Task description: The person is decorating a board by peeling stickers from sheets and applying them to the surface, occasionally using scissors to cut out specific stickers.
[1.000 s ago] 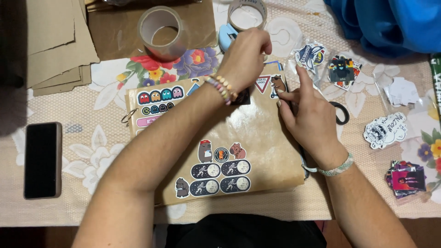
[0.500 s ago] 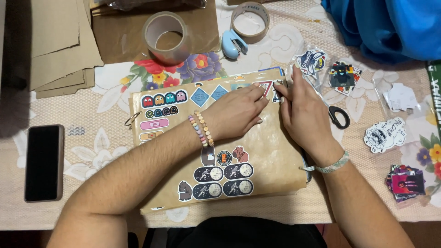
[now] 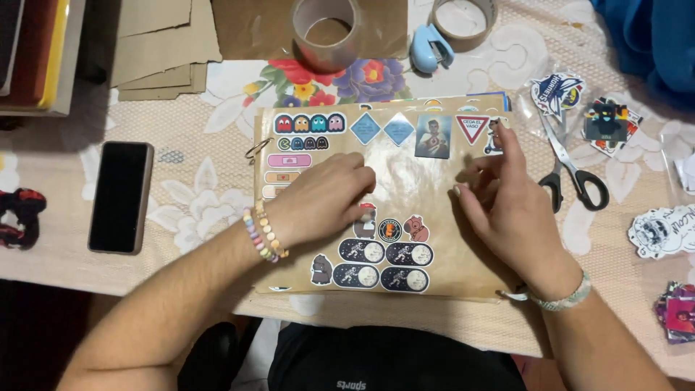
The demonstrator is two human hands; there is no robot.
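Note:
A brown paper-covered binder (image 3: 405, 185) lies in front of me, dotted with stickers and covered by a shiny clear film. My left hand (image 3: 322, 195) rests flat on its middle, fingers curled, a bead bracelet on the wrist. My right hand (image 3: 507, 203) lies on the right part of the cover, index finger stretched up beside a small scooter sticker (image 3: 494, 136) and a red triangle sticker (image 3: 472, 129). A portrait sticker (image 3: 433, 136) sits just left of those. Neither hand holds anything.
Black-handled scissors (image 3: 575, 174) lie right of the binder among loose stickers (image 3: 662, 232). Two tape rolls (image 3: 326, 32) (image 3: 463, 16) and a blue tape dispenser (image 3: 431, 47) stand behind. A black phone (image 3: 120, 195) lies at left, cardboard sheets (image 3: 163, 43) at back left, blue cloth (image 3: 651, 43) at back right.
My left hand came back from the far tape roll and settled flat on the binder's middle. My right hand stayed at the cover's upper right, its index finger now extended.

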